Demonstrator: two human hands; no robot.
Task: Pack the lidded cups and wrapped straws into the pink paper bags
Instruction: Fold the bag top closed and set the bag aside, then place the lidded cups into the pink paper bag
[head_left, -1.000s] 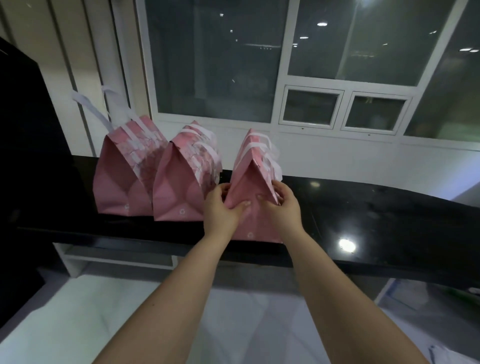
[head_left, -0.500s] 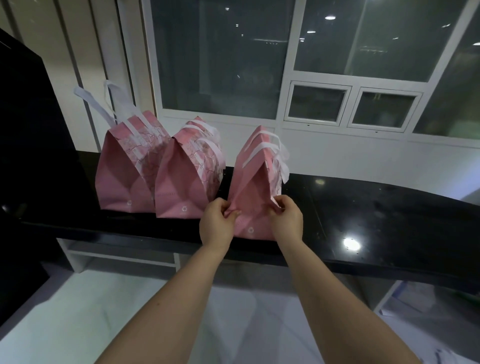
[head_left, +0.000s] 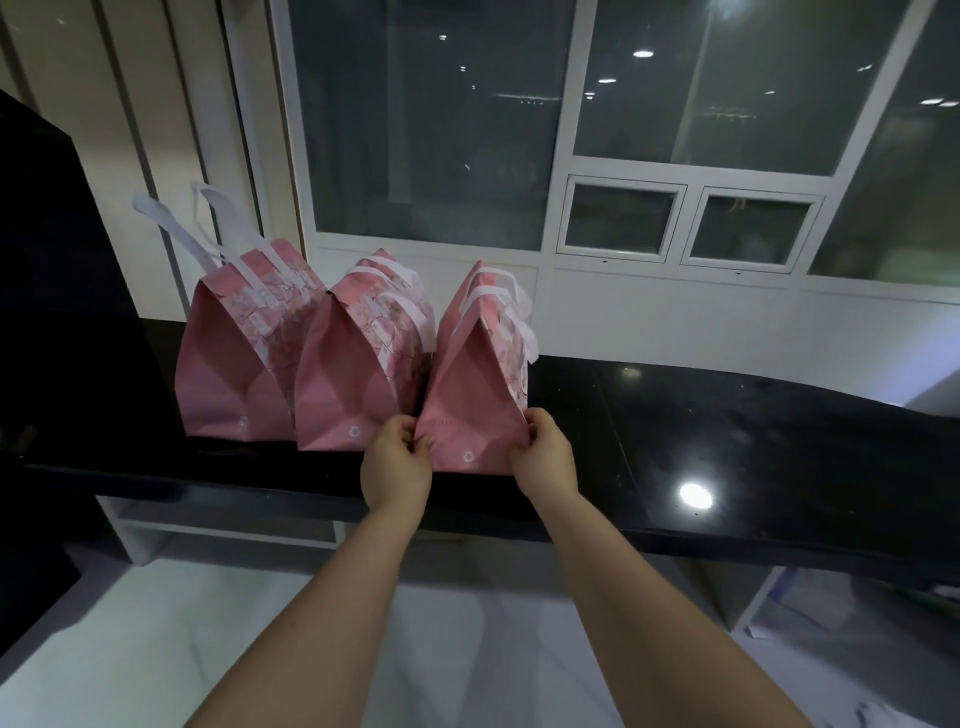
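Bags' (head_left: 470, 395) contents hidden

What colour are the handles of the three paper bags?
White. The head view shows it best on the left bag's handles, which stand up against the wall.

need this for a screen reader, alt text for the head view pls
Both hands, left hand and right hand, pinch the lower corners of the right bag, one of three closed pink paper bags standing in a row on a black counter. The middle bag and left bag stand untouched below a dark window.
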